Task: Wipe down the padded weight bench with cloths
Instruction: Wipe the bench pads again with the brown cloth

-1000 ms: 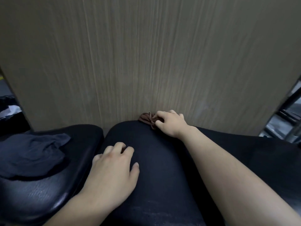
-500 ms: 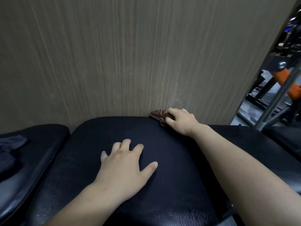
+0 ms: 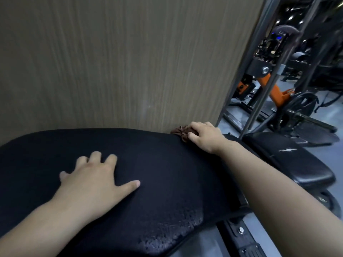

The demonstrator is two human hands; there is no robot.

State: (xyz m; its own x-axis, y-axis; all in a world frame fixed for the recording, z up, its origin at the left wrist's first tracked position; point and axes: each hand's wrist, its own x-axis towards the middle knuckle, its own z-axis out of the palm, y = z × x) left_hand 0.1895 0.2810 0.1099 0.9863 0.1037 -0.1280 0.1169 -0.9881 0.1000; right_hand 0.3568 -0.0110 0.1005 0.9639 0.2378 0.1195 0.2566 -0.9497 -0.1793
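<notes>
Pinched by the right hand (image 3: pixel 206 138), the crumpled brown cloth (image 3: pixel 178 131) should be swept firmly across the black padded surface (image 3: pixel 167 164), left hand (image 3: pixel 92 180) spread.

A wood-grain panel (image 3: pixel 120 62) stands left of an orange-framed machine (image 3: pixel 274 91).

Dim, flat light; a faint sheen caught the beaded front of the black pad (image 3: pixel 167 234). Wide-angle bending bowed the edges, and the gym machines (image 3: pixel 267 84) at right looked soft.
</notes>
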